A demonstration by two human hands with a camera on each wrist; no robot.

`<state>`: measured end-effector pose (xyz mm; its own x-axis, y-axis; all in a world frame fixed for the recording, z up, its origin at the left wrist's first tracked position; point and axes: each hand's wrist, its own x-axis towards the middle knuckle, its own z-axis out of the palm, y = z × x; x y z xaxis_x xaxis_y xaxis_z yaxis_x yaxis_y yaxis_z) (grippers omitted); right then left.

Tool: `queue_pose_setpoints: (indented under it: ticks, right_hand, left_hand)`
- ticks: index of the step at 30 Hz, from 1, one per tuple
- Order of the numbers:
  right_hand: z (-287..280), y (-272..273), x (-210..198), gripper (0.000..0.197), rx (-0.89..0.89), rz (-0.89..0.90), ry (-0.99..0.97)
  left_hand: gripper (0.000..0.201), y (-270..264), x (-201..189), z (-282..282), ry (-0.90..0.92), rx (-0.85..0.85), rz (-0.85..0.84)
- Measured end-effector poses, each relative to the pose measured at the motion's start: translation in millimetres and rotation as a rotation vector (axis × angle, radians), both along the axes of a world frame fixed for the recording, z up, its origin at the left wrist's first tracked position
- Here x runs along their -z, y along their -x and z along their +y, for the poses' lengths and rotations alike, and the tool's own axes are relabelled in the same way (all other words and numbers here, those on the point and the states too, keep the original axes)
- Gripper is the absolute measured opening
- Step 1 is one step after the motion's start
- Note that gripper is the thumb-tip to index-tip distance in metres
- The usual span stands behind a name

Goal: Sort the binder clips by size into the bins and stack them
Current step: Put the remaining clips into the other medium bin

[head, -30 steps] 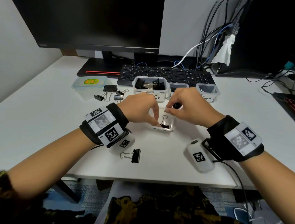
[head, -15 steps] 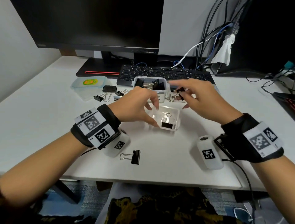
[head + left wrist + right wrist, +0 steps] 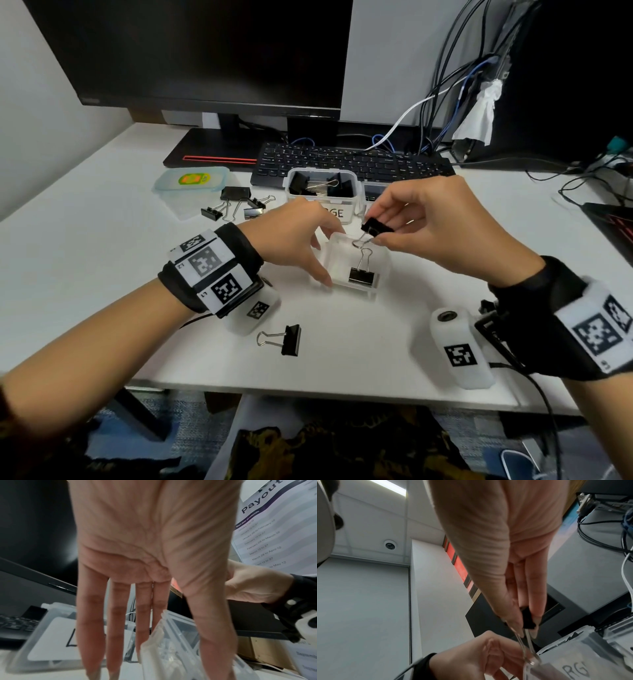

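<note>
two hands work over a small clear bin (image 3: 383, 262) at the middle of the worktop (image 3: 102, 267). since a second ago they have come apart: then both were bunched down inside the bin, now the right hand (image 3: 442, 233) has lifted and pinches a small black binder clip (image 3: 376, 228) by its body above the bin's far edge, wire handles hanging down. the left hand (image 3: 294, 240) has eased back to the bin's left side, fingers straight and loosely spread, thumb at the near left corner, gripping nothing. one clip (image 3: 361, 272) now lies settled in the bin, so i judge the held one goes in next, on top of it.

readable writing: the far bin (image 3: 322, 197), holding bigger clips, carries a label (image 3: 337, 213) showing "ge", "rg" from the right wrist, presumably "large". a wall sheet (image 3: 267, 524) reads "payout" above date ranges. more loose clips (image 3: 236, 205) lie far left, and one (image 3: 282, 339) near.
</note>
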<state>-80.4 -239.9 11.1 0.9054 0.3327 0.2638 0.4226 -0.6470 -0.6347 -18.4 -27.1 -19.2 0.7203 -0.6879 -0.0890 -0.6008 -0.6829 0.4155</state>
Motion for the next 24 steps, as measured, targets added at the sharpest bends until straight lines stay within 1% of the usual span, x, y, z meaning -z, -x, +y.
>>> queue_pose_setpoints:
  ticks: [3,7,10,12,14,18,21,24]
  right_hand:
    - [3,1,3,0.017,-0.007,-0.044,0.113]
    - [14,1,9,0.010,0.060,-0.139,0.274]
    - [24,-1,15,0.011,0.107,-0.215,0.460]
    - [31,-4,20,0.014,0.110,-0.239,0.594]
    - [38,-7,24,0.013,0.104,-0.247,0.684]
    - [44,-10,24,0.012,0.095,-0.175,0.716]
    - [45,-16,25,0.012,0.057,-0.119,0.746]
    - [48,-18,27,0.009,0.041,-0.126,0.795]
  left_hand:
    - [0.057,-2,1,0,-0.006,-0.017,-0.008]
    - [0.061,-1,0,-2,-0.032,-0.045,-0.033]
    - [0.065,-2,-1,-4,-0.038,-0.053,-0.032]
    - [0.064,-1,-1,-4,-0.024,-0.055,-0.013]
    - [0.060,-1,-2,-5,-0.013,-0.056,-0.001]
    - [0.063,-2,-1,-6,-0.028,-0.058,-0.014]
    - [0.061,-1,-2,-6,-0.038,-0.051,-0.013]
    - [0.061,0,-3,-5,-0.038,-0.062,0.002]
